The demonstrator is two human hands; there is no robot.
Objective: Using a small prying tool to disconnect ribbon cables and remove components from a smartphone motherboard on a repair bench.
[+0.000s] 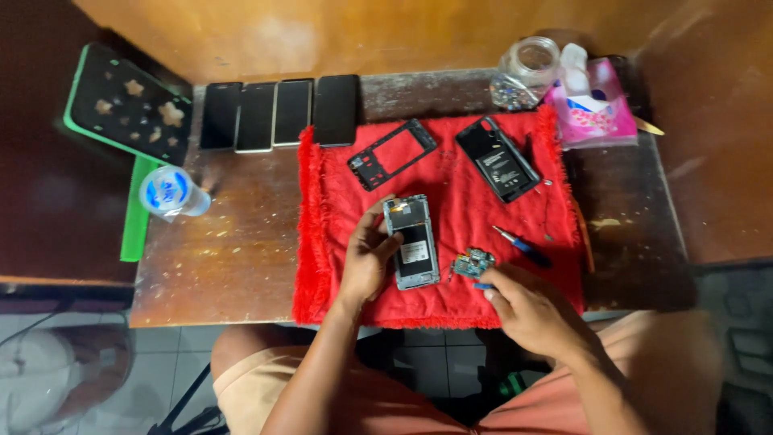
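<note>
An opened phone body [413, 242] with its battery showing lies on a red cloth [483, 209]. My left hand [366, 258] grips its left edge, thumb and fingers around it. Just to its right sits a small green circuit board [472, 263]. My right hand [527, 310] pinches a small blue tool [483, 286] right below that board. A blue-handled screwdriver [522, 247] lies on the cloth to the right. Farther back on the cloth rest a black phone frame [392, 153] and a black back cover [498, 158].
Several dark phones [278, 113] line the back of the worn wooden table [233, 250]. A water bottle [171, 193] and a black green-edged tray [129, 105] stand at the left. A glass jar [527, 68] and a pink tissue pack [592, 105] sit at back right.
</note>
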